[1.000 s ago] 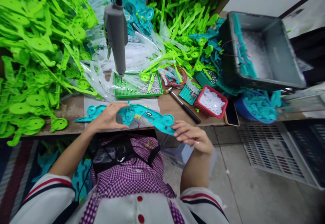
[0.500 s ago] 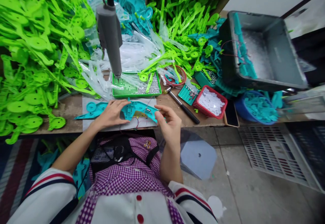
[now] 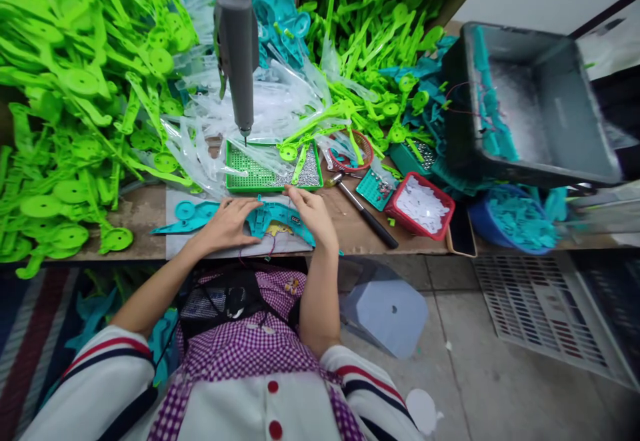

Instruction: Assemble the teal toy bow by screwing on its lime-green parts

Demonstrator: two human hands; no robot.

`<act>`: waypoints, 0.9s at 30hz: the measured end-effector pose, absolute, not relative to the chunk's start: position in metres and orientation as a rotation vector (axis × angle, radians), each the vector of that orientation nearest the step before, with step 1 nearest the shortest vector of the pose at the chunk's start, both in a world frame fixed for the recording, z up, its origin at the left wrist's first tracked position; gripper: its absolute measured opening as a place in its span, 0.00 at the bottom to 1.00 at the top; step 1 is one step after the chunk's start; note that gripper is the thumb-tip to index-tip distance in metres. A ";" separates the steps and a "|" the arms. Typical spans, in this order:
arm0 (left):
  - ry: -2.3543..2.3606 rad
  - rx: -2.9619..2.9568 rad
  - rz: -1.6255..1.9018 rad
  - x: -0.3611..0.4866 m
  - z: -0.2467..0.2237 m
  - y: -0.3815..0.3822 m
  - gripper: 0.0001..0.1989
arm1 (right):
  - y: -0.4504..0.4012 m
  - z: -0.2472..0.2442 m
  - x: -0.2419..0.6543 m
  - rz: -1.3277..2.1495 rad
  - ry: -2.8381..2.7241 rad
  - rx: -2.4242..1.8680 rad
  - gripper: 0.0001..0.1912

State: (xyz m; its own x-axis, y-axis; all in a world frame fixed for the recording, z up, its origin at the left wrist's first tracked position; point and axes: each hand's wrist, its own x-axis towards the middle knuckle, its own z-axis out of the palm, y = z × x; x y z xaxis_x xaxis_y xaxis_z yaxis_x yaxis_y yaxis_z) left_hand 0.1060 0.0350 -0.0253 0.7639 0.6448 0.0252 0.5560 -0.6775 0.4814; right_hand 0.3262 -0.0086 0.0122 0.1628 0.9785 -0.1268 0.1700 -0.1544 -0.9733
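Note:
A long teal plastic part (image 3: 193, 213) lies on a white sheet (image 3: 175, 244) at the table's front edge, with a yellowish piece and thin wires at its middle. My left hand (image 3: 231, 224) grips this part left of its middle, thumb toward the near side and fingers over the far side. My right hand (image 3: 311, 214) is over the part's right section, fingertips near the rim of the green tray (image 3: 250, 173); whether its fingers hold anything small is hidden. A grey electric screwdriver (image 3: 240, 61) hangs upright above the tray.
Bright green parts (image 3: 80, 81) are heaped at left and back. A hammer (image 3: 367, 214), a red basket (image 3: 420, 204) of white pieces, a phone (image 3: 461, 231) and a blue bowl (image 3: 520, 218) line the right side. A big grey bin (image 3: 560, 108) stands behind them.
My right hand has moved left and away from me, from the teal part's right end toward the green tray's front rim. My left hand stays on the part. The whole view has shifted slightly.

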 end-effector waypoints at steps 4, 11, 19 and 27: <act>0.918 2.497 0.192 0.109 -0.024 0.038 0.37 | -0.022 0.046 0.322 1.231 -0.990 -1.172 0.23; 0.903 2.461 0.199 0.104 -0.030 0.050 0.38 | -0.107 0.051 0.373 1.007 -1.099 -0.715 0.26; 1.003 2.286 0.470 0.119 -0.009 -0.008 0.34 | -0.122 0.043 0.366 0.888 -0.852 -0.915 0.16; 0.814 1.382 0.462 0.177 -0.048 -0.104 0.39 | -0.105 0.042 0.355 0.860 -0.579 -0.860 0.17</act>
